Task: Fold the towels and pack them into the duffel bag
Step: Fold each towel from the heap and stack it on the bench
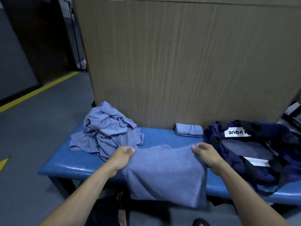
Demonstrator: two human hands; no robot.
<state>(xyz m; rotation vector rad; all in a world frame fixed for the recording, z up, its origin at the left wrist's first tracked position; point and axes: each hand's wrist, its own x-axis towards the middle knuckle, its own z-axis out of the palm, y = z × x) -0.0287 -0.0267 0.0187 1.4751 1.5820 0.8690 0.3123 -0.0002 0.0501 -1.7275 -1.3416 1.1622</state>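
A blue-grey towel (pixel 164 173) lies over the front of the blue bench (pixel 65 162), its lower edge hanging past the bench's front. My left hand (pixel 122 156) pinches its far left corner and my right hand (pixel 206 154) pinches its far right corner. A heap of unfolded towels (pixel 105 132) sits at the bench's left end. One small folded towel (pixel 189 130) lies against the back panel. The dark navy duffel bag (pixel 254 149) lies unzipped on the bench's right end, a white label on its side.
A tall wood-grain panel (pixel 187 62) stands right behind the bench. Grey floor with a yellow line (pixel 37 91) spreads to the left. Dark equipment (pixel 293 115) shows at the far right edge. A dark shoe (pixel 201 222) is below the bench.
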